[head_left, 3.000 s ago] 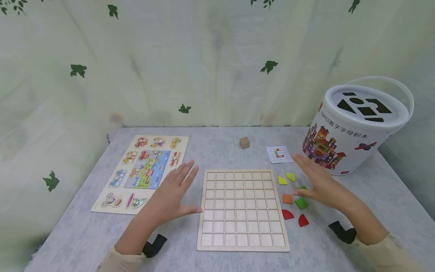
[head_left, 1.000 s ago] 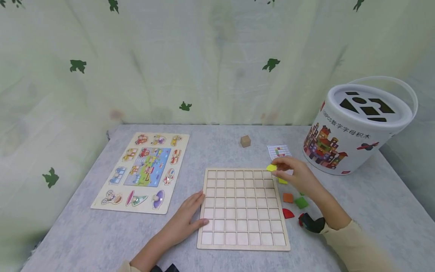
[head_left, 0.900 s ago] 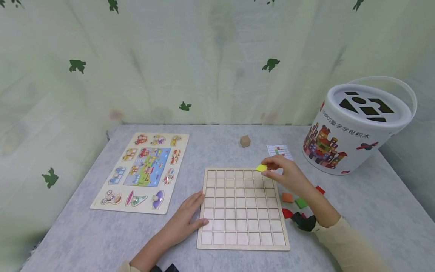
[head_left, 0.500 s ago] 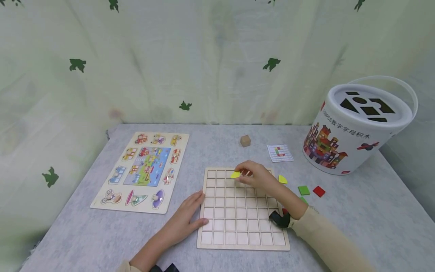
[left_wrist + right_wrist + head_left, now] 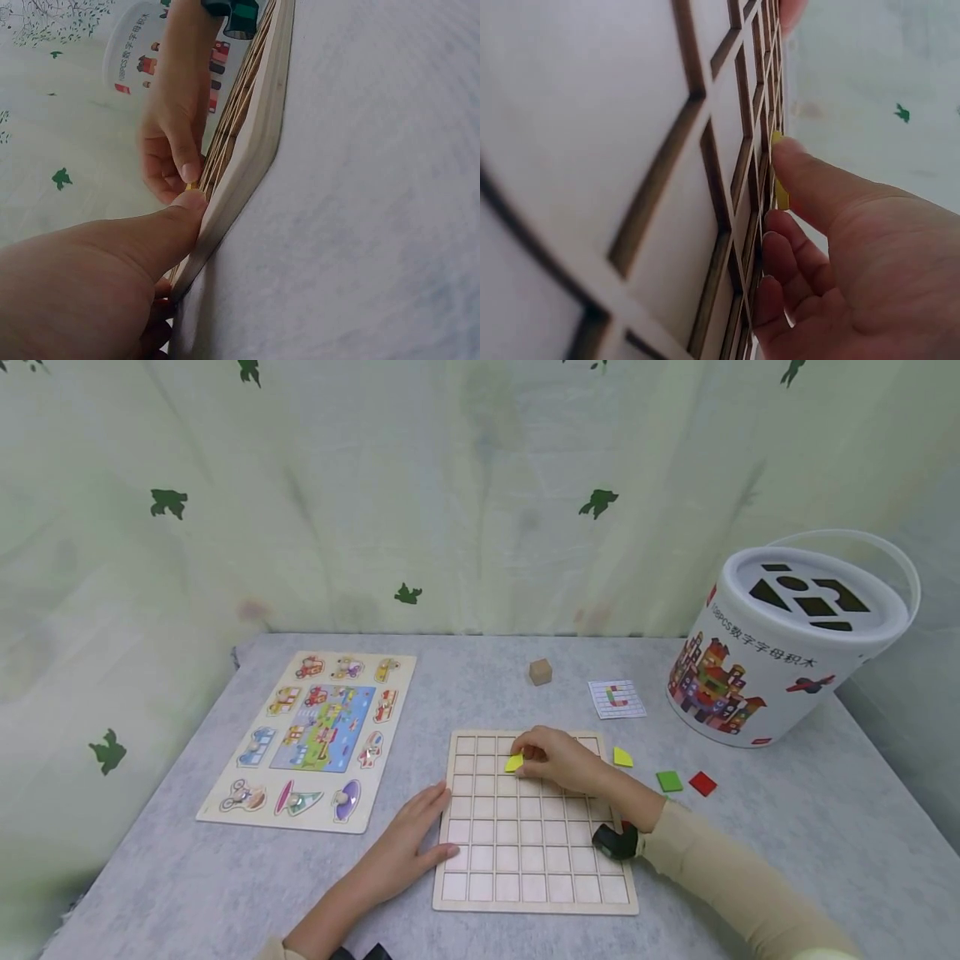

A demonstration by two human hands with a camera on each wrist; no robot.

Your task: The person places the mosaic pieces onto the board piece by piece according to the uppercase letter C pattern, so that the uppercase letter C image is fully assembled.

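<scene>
In the head view a wooden grid board [image 5: 532, 858] lies flat on the table. My right hand [image 5: 564, 763] is over its upper part and pinches a yellow quarter-circle block [image 5: 513, 763] between thumb and fingers. The right wrist view shows the yellow block [image 5: 781, 193] under the thumb, close against the grid; whether it sits in a cell I cannot tell. My left hand [image 5: 403, 842] rests at the board's left edge, fingers lying along the side and thumb on the rim. A second yellow quarter-circle block [image 5: 623, 757] lies right of the board.
Green [image 5: 670, 781] and red [image 5: 703, 783] square blocks lie to the right; my right forearm hides others. Behind are a pattern card [image 5: 617, 699], a wooden cube [image 5: 540, 672] and a white bucket [image 5: 750, 668]. A peg puzzle [image 5: 307, 739] lies left.
My right hand has picked up a yellow block from the right side, carried it left over the board and brought it slightly nearer. My left hand has come down onto the board's edge.
</scene>
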